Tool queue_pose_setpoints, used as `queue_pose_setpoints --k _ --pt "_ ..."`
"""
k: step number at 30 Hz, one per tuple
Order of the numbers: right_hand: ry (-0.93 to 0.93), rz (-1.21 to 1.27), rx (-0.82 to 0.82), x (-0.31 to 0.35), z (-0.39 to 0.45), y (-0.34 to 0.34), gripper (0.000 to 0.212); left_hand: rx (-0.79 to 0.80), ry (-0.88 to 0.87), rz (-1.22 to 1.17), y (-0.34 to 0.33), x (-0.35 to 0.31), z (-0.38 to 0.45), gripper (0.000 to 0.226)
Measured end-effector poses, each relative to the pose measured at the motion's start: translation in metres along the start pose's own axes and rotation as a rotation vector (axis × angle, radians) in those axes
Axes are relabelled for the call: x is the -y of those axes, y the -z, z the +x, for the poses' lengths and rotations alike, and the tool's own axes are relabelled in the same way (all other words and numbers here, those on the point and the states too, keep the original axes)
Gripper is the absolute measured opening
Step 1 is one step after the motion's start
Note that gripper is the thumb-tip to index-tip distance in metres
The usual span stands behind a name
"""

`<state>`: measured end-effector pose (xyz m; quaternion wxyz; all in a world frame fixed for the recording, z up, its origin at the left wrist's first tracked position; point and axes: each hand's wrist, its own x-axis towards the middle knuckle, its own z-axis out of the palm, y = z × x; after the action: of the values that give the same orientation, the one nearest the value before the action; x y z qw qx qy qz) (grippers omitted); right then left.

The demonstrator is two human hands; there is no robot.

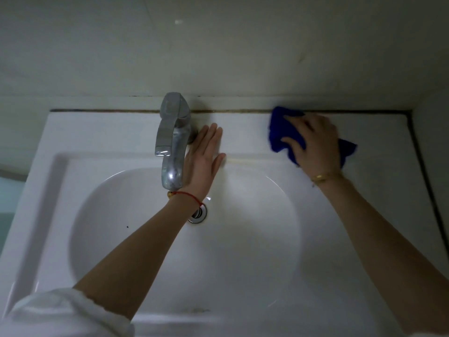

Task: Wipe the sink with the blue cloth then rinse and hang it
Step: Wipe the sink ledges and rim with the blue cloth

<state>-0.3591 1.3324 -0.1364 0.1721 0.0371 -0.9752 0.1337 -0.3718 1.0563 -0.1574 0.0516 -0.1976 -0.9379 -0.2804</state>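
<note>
A white sink (97,132) with a round basin fills the view. The blue cloth (281,132) lies bunched on the sink's back ledge at the right, close to the wall. My right hand (315,142) presses down on the cloth with fingers spread over it. My left hand (204,154) rests flat and open on the ledge, just right of the chrome faucet (172,139), holding nothing. The faucet's spout reaches over the basin.
A chrome drain (199,215) sits in the middle of the basin, partly hidden by my left forearm. A pale wall (218,57) rises right behind the ledge, with a dark grout line along the joint. Another wall edge borders the sink on the right.
</note>
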Motion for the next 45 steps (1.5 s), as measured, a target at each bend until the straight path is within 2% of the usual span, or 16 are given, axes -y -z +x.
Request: queue_pose_setpoints --k 2,4,8,12,14,16,18,19,23,27,30,33,34,37,41,45 --pt "-0.206 -0.030 -0.046 -0.003 -0.004 0.000 0.044 0.001 -0.004 0.013 -0.002 0.002 0.000 0.055" --pt "-0.294 -0.071 -0.104 0.021 -0.001 -0.010 0.042 0.013 0.007 0.018 -0.004 0.001 0.000 0.055" --pt "0.013 -0.009 -0.019 0.074 0.010 -0.029 0.043 0.020 0.002 0.025 -0.002 -0.001 -0.001 0.056" --pt "0.217 0.044 0.052 0.046 0.014 -0.018 0.046 0.019 0.009 0.020 0.001 -0.002 -0.001 0.055" --pt "0.141 0.019 0.038 0.015 0.008 -0.010 0.046 0.009 0.002 0.010 0.001 -0.001 0.001 0.055" --pt "-0.066 -0.011 -0.006 -0.001 0.004 -0.004 0.045 0.006 0.005 0.005 0.000 -0.001 0.000 0.055" --pt "-0.237 -0.052 -0.073 0.014 0.003 -0.009 0.042 0.006 0.009 0.002 0.000 0.000 0.000 0.055" --pt "-0.233 -0.064 -0.095 0.030 0.003 -0.014 0.041 0.010 0.009 -0.001 -0.001 -0.001 0.000 0.055" --pt "0.107 0.008 0.013 0.082 0.012 -0.031 0.044 0.025 0.013 -0.015 -0.001 -0.003 0.000 0.056" --pt "0.224 0.041 0.051 0.048 0.013 -0.019 0.045 0.025 0.024 -0.007 0.001 -0.003 0.000 0.057" --pt "-0.008 0.020 0.002 0.008 0.004 -0.006 0.044 0.001 0.013 -0.005 0.000 -0.001 0.001 0.055" --pt "-0.279 -0.036 -0.079 0.027 0.002 -0.013 0.042 0.007 0.007 -0.022 -0.003 0.001 0.000 0.053" --pt "-0.263 -0.050 -0.092 0.043 0.003 -0.019 0.042 0.021 0.006 -0.019 -0.004 0.001 -0.001 0.054" --pt "0.024 -0.005 -0.017 0.077 0.007 -0.031 0.044 0.039 0.015 0.045 -0.005 -0.004 -0.003 0.058" --pt "0.188 0.033 0.050 0.045 0.006 -0.017 0.047 0.047 0.009 0.114 -0.009 -0.016 -0.003 0.067" --pt "-0.090 -0.092 -0.048 -0.033 -0.016 0.011 0.048 0.059 -0.089 0.147 -0.014 -0.026 0.015 0.066"
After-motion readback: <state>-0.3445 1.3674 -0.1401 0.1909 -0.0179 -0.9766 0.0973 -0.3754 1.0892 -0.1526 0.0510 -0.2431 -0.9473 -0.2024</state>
